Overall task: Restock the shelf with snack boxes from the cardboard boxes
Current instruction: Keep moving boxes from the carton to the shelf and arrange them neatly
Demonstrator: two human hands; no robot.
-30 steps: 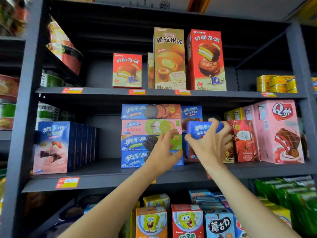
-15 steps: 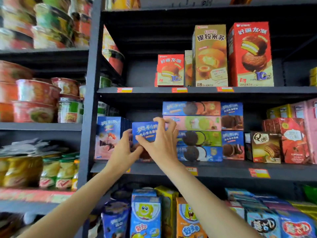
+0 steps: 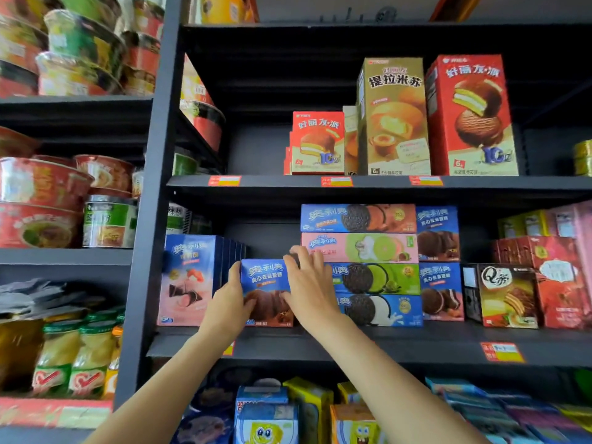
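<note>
- A small blue snack box (image 3: pixel 267 291) stood upright on the middle shelf (image 3: pixel 400 342), held between both hands
- The left hand (image 3: pixel 229 304) grasped the box's left edge, thumb up along the side and fingers curled onto the lower front
- The right hand (image 3: pixel 309 288) grasped the right edge, fingers spread over the top right corner and thumb lying on the front face
- The box sat just to the right of a row of taller blue and pink boxes (image 3: pixel 189 280), close beside them; whether they touched could not be told
- To the right of the held box rose a stack of four flat cookie boxes (image 3: pixel 368 265), partly hidden behind the right hand
- Beyond that stack two more small blue boxes (image 3: pixel 439 264) stood one upon the other, matching the held one in print
- On the shelf above stood a small red pie box (image 3: pixel 317 144), a tall gold box (image 3: pixel 392 118) and a tall red box (image 3: pixel 472 115), side by side
- Bowls of instant noodles (image 3: pixel 41 203) filled the neighbouring rack at the left
</note>
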